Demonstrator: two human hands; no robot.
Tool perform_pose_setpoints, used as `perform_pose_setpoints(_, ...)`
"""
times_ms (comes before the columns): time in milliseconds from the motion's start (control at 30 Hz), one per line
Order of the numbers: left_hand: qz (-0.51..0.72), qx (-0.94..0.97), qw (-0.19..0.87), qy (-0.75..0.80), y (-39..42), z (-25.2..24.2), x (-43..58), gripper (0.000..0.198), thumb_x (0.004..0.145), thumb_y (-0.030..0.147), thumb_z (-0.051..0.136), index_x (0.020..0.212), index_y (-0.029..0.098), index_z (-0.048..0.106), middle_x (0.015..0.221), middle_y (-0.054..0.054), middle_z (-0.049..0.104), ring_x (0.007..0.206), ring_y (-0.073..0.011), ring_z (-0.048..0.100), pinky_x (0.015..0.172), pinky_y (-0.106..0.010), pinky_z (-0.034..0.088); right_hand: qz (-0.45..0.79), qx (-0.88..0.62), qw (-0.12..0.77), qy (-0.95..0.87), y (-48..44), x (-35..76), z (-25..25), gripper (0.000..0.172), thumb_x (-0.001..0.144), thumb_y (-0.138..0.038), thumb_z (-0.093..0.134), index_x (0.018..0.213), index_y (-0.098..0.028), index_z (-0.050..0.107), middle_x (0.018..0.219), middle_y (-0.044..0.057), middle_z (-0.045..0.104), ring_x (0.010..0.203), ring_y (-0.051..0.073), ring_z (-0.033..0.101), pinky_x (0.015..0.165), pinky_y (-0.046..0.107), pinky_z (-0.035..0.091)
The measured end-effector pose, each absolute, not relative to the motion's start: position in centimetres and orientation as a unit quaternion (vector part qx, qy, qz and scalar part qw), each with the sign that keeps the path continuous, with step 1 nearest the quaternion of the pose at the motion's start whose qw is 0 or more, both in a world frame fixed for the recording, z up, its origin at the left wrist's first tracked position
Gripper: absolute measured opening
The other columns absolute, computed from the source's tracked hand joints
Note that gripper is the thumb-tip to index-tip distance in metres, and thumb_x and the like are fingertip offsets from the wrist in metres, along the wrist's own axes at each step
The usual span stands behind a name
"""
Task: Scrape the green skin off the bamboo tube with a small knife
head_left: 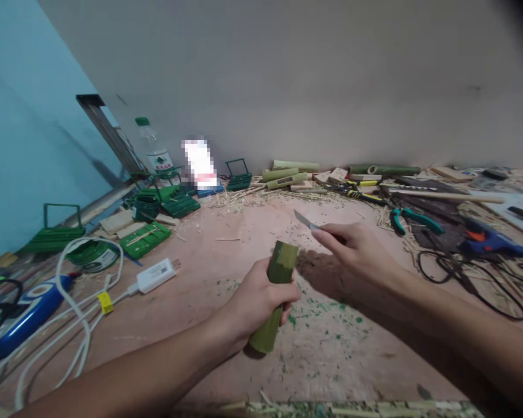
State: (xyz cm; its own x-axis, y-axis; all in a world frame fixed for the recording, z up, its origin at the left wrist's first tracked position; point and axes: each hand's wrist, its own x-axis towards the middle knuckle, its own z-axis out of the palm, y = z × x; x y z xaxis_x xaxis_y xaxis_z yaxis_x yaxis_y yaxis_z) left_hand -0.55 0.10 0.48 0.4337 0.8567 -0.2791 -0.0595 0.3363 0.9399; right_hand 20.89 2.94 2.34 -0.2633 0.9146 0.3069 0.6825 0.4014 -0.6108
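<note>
My left hand (261,299) is wrapped round a short green bamboo tube (283,258), which leans with its upper end away from me. Near that end a darker patch of skin meets a paler, scraped-looking band. To the right, my right hand (353,241) grips a knife (304,219), its blade pointing up and left over the table, apart from the bamboo. The knife's handle is mostly hidden by my fingers. Small green shavings (331,331) lie scattered on the tabletop (209,313) beside and below the tube.
Cut bamboo pieces (287,177) and wood scraps line the wall. Teal-handled pliers (416,220) and a blue glue gun (497,239) lie at right. On the left are green miniature bamboo pieces (146,239), a white power adapter (156,276) with cables, a water bottle (157,151) and a blurred bright screen (200,165).
</note>
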Motion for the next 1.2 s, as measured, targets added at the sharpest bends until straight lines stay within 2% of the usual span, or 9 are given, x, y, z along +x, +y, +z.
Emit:
perform_pose_setpoints(100, 0.335, 0.480, 0.692, 0.422, 0.3, 0.3, -0.5, 0.026, 0.064, 0.022, 0.074, 0.078, 0.021, 0.052, 0.046, 0.007, 0.052, 0.039, -0.0093, 0.046, 0.041, -0.020, 0.038, 0.173, -0.523, 0.340, -0.762, 3.5, 21.4, 2.5, 0.055, 0.104, -0.059, 0.048, 0.064, -0.022, 0.045, 0.059, -0.003, 0.036, 0.058, 0.014, 0.034, 0.055, 0.031, 0.026)
perform_pose_setpoints(200, 0.341, 0.480, 0.685, 0.429, 0.7, 0.1, -0.5, 0.028, 0.063, 0.023, 0.076, 0.077, 0.021, 0.052, 0.047, 0.007, 0.052, 0.039, -0.0092, 0.047, 0.040, -0.020, 0.038, 0.172, -0.506, 0.339, -0.774, 3.0, 21.1, 2.3, 0.051, 0.105, -0.053, 0.048, 0.066, -0.021, 0.047, 0.059, -0.004, 0.038, 0.057, 0.013, 0.035, 0.055, 0.030, 0.027)
perform_pose_setpoints(300, 0.332, 0.476, 0.693, 0.429, 0.8, 0.1, -0.5, 0.031, 0.063, 0.025, 0.080, 0.078, 0.020, 0.053, 0.047, 0.007, 0.052, 0.039, -0.0098, 0.048, 0.040, -0.020, 0.040, 0.188, -0.465, 0.306, -0.809, 2.0, 20.6, 2.2, 0.046, 0.106, -0.046, 0.049, 0.070, -0.019, 0.053, 0.059, -0.005, 0.042, 0.056, 0.012, 0.037, 0.056, 0.028, 0.029)
perform_pose_setpoints(433, 0.333, 0.475, 0.704, 0.410, 0.6, 0.5, -0.4, 0.025, 0.064, 0.023, 0.077, 0.081, 0.018, 0.059, 0.050, 0.006, 0.055, 0.038, -0.0098, 0.049, 0.039, -0.021, 0.042, 0.232, -0.398, 0.241, -0.854, 1.1, 20.0, 2.0, 0.041, 0.107, -0.042, 0.048, 0.078, -0.017, 0.061, 0.064, -0.003, 0.051, 0.057, 0.011, 0.044, 0.057, 0.025, 0.033)
perform_pose_setpoints(600, 0.327, 0.476, 0.715, 0.394, 0.4, 0.6, -0.4, 0.014, 0.066, 0.021, 0.072, 0.072, 0.017, 0.061, 0.044, 0.005, 0.051, 0.036, -0.0084, 0.044, 0.038, -0.019, 0.038, 0.242, -0.378, 0.227, -0.864, 0.9, 19.8, 1.5, 0.041, 0.108, -0.041, 0.048, 0.077, -0.017, 0.059, 0.065, -0.003, 0.050, 0.057, 0.010, 0.044, 0.057, 0.025, 0.033)
perform_pose_setpoints(767, 0.336, 0.472, 0.713, 0.395, 0.4, 0.4, -0.4, 0.013, 0.064, 0.022, 0.072, 0.070, 0.017, 0.062, 0.044, 0.005, 0.051, 0.038, -0.0093, 0.045, 0.038, -0.020, 0.039, 0.246, -0.373, 0.221, -0.867, 1.0, 19.7, 1.5, 0.041, 0.109, -0.041, 0.047, 0.078, -0.017, 0.059, 0.067, -0.001, 0.053, 0.059, 0.011, 0.047, 0.059, 0.025, 0.035)
perform_pose_setpoints(933, 0.334, 0.480, 0.705, 0.401, 0.4, 0.3, -0.5, 0.011, 0.063, 0.021, 0.069, 0.068, 0.017, 0.060, 0.041, 0.004, 0.050, 0.035, -0.0089, 0.043, 0.037, -0.019, 0.036, 0.246, -0.367, 0.226, -0.868, 0.6, 19.4, 1.9, 0.041, 0.109, -0.040, 0.047, 0.076, -0.018, 0.058, 0.066, -0.002, 0.051, 0.058, 0.011, 0.045, 0.057, 0.024, 0.035)
perform_pose_setpoints(1033, 0.339, 0.476, 0.704, 0.405, 0.3, 0.5, -0.5, 0.014, 0.063, 0.020, 0.068, 0.073, 0.017, 0.060, 0.041, 0.005, 0.049, 0.035, -0.0093, 0.043, 0.037, -0.019, 0.036, 0.245, -0.369, 0.236, -0.865, 0.7, 19.3, 2.0, 0.041, 0.108, -0.040, 0.047, 0.076, -0.018, 0.058, 0.065, -0.002, 0.050, 0.057, 0.011, 0.044, 0.056, 0.024, 0.034)
perform_pose_setpoints(1200, 0.339, 0.476, 0.704, 0.403, 0.1, 0.9, -0.6, 0.026, 0.064, 0.021, 0.073, 0.081, 0.021, 0.053, 0.046, 0.009, 0.049, 0.037, -0.0094, 0.045, 0.037, -0.019, 0.040, 0.221, -0.467, 0.315, -0.796, 2.2, 20.1, 2.5, 0.048, 0.106, -0.051, 0.047, 0.070, -0.020, 0.054, 0.059, -0.003, 0.043, 0.055, 0.013, 0.038, 0.053, 0.027, 0.030)
